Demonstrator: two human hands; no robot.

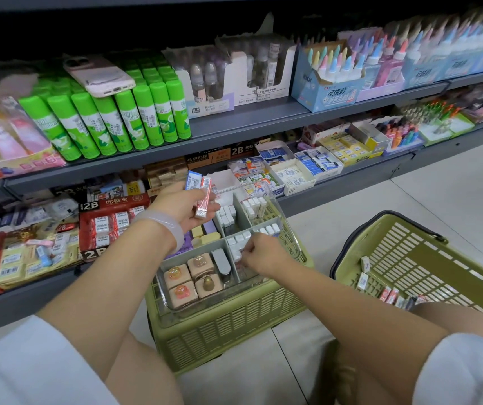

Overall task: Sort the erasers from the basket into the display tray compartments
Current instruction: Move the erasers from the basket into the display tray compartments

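We are in the middle of sorting. Our left hand (187, 210) holds two wrapped erasers (199, 190) above the display tray (275, 201), fingers curled around them. Our right hand (263, 254) reaches into a right compartment, fingertips pinched on small white erasers (239, 241) — whether it grips one, we cannot tell. Next we should place the held pair by type; more wait in the basket (427, 258).

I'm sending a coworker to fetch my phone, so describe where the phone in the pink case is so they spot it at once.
Look at the grey metal store shelf on its upper level, left of the middle, where green glue sticks stand in rows. The phone in the pink case lies flat on top of their caps, camera side up. It is the only flat, pale pink item there; everything under it is bright green and upright.
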